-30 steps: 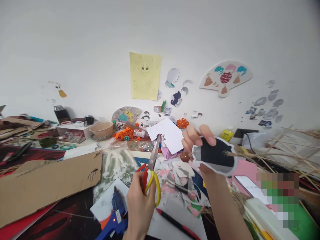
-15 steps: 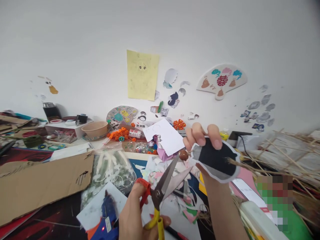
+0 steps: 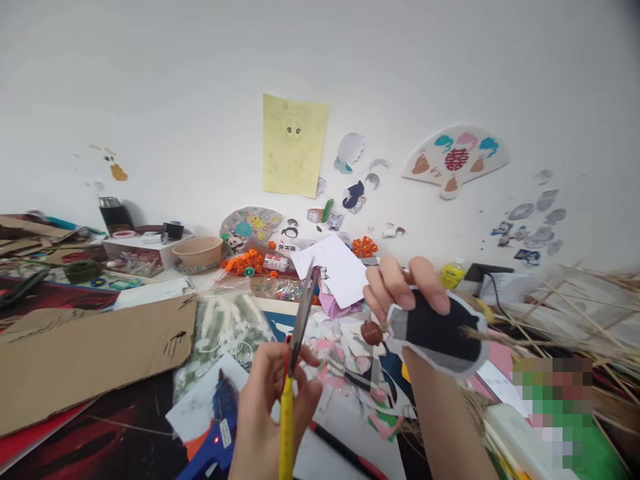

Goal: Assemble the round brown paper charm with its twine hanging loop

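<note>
My left hand (image 3: 280,407) has its fingers around scissors with a red and a yellow handle (image 3: 287,427). The scissor blades (image 3: 303,310) point up and look nearly edge-on, to the left of the bead. My right hand (image 3: 407,287), fingers bent over the top edge, grips a flat oval cutout (image 3: 443,333) in black and grey with a white border. Twine (image 3: 483,337) leaves the cutout at its right side, and a round brown bead (image 3: 371,332) hangs at its left end. A gap separates the scissors from the bead.
A blue glue gun (image 3: 220,427) with a lit red light lies at lower left, near a cardboard sheet (image 3: 100,360). Paper scraps (image 3: 345,353) cover the middle. A black and red pen (image 3: 345,450) lies in front, and dry stalks (image 3: 565,320) stick out at right.
The scissors have moved left, away from the bead, and turned from open blades near it to pointing upward edge-on. The right hand still holds the cutout, slightly lower in view.
</note>
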`<action>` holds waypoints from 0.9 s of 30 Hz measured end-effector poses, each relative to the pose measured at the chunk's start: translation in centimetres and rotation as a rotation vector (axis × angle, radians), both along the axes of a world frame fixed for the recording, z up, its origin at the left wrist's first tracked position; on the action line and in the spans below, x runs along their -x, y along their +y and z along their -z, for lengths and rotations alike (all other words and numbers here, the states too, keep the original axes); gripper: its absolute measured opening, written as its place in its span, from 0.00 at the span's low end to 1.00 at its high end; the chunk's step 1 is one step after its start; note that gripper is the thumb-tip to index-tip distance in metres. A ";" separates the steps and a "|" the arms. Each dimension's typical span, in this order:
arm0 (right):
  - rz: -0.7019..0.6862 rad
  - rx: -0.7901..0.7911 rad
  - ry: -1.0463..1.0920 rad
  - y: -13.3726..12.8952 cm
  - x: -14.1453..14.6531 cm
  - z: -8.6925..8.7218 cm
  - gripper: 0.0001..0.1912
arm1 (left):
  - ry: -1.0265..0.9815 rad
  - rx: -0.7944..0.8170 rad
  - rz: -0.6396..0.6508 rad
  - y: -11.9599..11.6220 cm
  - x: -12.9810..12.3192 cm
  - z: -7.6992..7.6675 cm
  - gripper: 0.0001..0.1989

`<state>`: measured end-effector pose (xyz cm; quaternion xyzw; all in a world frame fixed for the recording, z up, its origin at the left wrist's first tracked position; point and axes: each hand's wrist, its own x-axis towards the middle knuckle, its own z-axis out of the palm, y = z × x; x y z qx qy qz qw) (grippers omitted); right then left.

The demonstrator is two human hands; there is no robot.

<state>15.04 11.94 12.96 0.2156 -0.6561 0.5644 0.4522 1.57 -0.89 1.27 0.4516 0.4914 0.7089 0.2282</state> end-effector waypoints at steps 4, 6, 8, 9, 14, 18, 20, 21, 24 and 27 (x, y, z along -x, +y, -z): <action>-0.069 0.012 -0.078 0.2 1.0 1.0 0.25 | -0.060 -0.021 0.248 1.1 0.1 -2.8 0.22; -0.075 0.054 -0.087 -0.1 1.4 1.5 0.23 | -0.042 -0.035 0.287 1.6 0.2 -3.8 0.21; -0.043 0.103 -0.074 -0.6 1.4 1.9 0.22 | -0.028 -0.044 0.272 1.7 0.2 -4.7 0.19; -0.017 0.126 -0.065 -0.7 1.3 2.0 0.22 | -0.023 -0.054 0.249 1.7 0.1 -5.2 0.18; 0.160 0.168 -0.118 -0.7 -0.9 1.7 0.10 | -0.001 -0.193 0.075 1.4 -0.7 -7.4 0.17; 0.452 0.198 -0.234 0.0 -3.8 0.7 0.19 | 0.061 -0.341 -0.026 1.7 -1.4 -9.2 0.16; 0.550 0.131 -0.305 0.0 -5.1 0.1 0.31 | 0.105 -0.389 -0.072 2.0 -1.8 -9.9 0.16; 0.608 0.091 -0.343 -0.2 -5.5 -0.1 0.32 | 0.124 -0.401 -0.085 2.2 -2.0 -10.2 0.16; 0.796 0.030 -0.396 -1.5 -6.0 -0.4 0.24 | 0.157 -0.424 -0.109 2.8 -2.7 -10.7 0.16; 0.918 0.060 -0.373 -2.8 -5.3 -0.5 0.17 | 0.155 -0.471 -0.124 3.4 -3.4 -10.8 0.15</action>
